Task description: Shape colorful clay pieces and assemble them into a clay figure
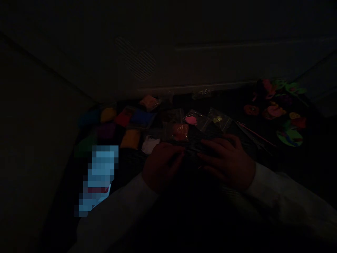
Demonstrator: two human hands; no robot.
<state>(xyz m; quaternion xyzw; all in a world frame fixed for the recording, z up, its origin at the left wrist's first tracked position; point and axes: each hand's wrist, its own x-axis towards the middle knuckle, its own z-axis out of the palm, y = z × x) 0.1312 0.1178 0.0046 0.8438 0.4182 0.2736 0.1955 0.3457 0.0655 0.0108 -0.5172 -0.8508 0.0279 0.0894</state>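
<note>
Sleeves (284, 196): pale, reaching in from the two lower corners.
Lit screen (101, 172): pale blue and pixelated, beside the left sleeve (easily the brightest thing here).
Right hand (228, 161): low over a dark ribbed surface (193, 149), its fingers spread apart; a tiny thin bit near the thumb is too dim to name.
Left hand (163, 167): fingers curled, thumb near the forefinger; too dark to tell whether the tips meet or pinch anything.
White packet (150, 146): just beyond the left hand, which covers part of it; contact cannot be told.
Near packets: amber packet (131, 138) left of the white one, orange-red packet (181, 131) just past the left fingertips.
Middle packets: purple packet (106, 130), then yellow packet (108, 114), red packet (123, 118), blue packet (142, 117) and pink packet (191, 119) in a loose row.
Slender tools (256, 134): lying aslant beyond the right hand.
Shaped pieces (275, 110): green, pink and red, heaped at far right.
Peach packet (149, 102): farther back, near the wall (223, 65).
Grille (142, 65): slatted, set in that wall.
</note>
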